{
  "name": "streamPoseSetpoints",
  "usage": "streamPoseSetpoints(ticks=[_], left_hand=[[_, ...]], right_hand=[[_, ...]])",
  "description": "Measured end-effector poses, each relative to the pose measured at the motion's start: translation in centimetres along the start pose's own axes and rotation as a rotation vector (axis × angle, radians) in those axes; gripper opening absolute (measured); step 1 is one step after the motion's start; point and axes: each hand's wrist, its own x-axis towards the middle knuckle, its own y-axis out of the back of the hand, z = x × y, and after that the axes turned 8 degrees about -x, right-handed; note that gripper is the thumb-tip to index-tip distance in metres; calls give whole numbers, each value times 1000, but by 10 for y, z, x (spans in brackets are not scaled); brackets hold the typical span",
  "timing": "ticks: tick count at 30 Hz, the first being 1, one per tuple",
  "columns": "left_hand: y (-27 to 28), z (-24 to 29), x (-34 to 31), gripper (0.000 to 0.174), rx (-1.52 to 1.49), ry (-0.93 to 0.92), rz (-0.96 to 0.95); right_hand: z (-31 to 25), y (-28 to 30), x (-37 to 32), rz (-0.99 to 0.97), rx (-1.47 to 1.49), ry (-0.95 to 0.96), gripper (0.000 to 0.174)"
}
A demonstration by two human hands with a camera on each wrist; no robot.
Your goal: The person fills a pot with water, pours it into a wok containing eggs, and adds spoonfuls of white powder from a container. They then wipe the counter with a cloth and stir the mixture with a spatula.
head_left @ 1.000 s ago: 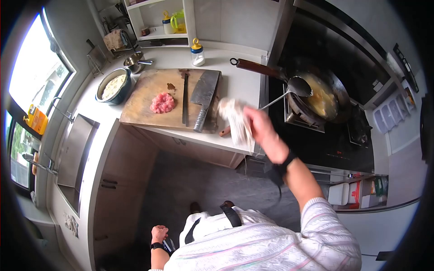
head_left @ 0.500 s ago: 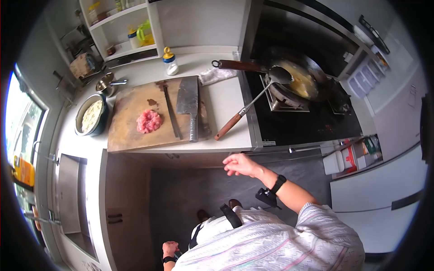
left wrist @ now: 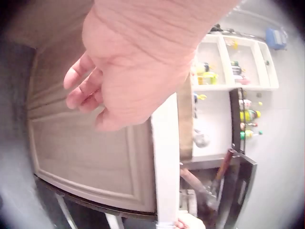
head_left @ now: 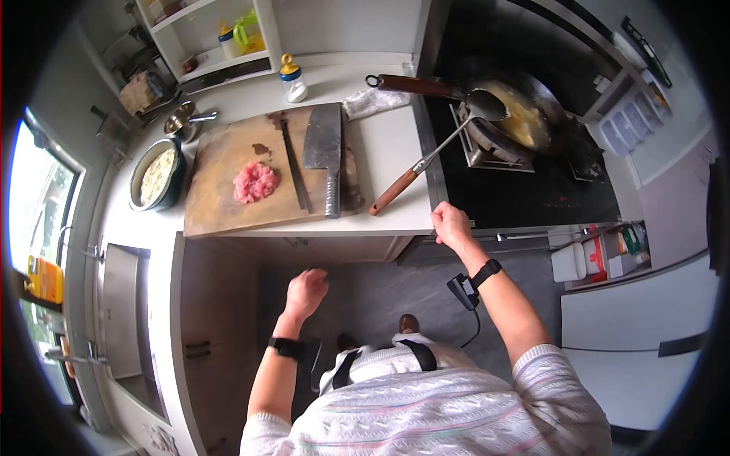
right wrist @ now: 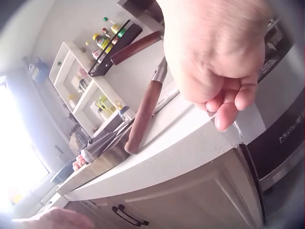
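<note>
My right hand (head_left: 452,226) hovers at the counter's front edge beside the stove, its fingers loosely curled around nothing. Just left of it, the wooden handle of a ladle (head_left: 395,191) reaches over the counter, and the ladle's bowl rests at the wok (head_left: 549,102). Yellowish food in liquid (head_left: 525,125) lies inside the wok. Lower left, my left hand (head_left: 307,292) hangs in front of the cabinets, relaxed and holding nothing. On the cutting board (head_left: 217,171) are a pink heap of chopped raw meat (head_left: 255,182), dark chopsticks (head_left: 293,163) and a cleaver (head_left: 322,144).
A crumpled pale cloth (head_left: 375,101) lies behind the board, near the wok's handle (head_left: 418,85). A jar with a yellow-and-blue lid (head_left: 291,80), a metal pot (head_left: 181,121) and a bowl of pale food (head_left: 157,176) stand around the board. The sink (head_left: 125,319) is at left.
The cloth left my right hand and now lies on the counter behind the board. My right hand drew back, then rose to the counter's edge. My left hand came up from my side.
</note>
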Motion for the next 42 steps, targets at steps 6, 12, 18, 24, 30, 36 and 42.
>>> streamPoseSetpoints(ticks=[6,12,18,24,30,36,42], left_hand=[[20,48,43,13,-123,-133,441],[85,7,68,12,85,-125,853],[159,-44,108,17,283,172,954],[172,-64,126,18,513,317,811],[170,-74,124,20,544,245,838],[171,-74,125,19,525,238,801],[171,-67,124,20,508,278,796]], right_hand=[[21,-13,18,41,-266,192,17],[2,-5,8,32,-502,246,17],[-3,-7,9,10,-486,171,18],[-17,-10,12,15,-474,6,26],[-27,-11,6,62,-483,-73,23],[-32,-10,3,63,-490,-137,25],[-37,-8,5,35,-493,-177,29]])
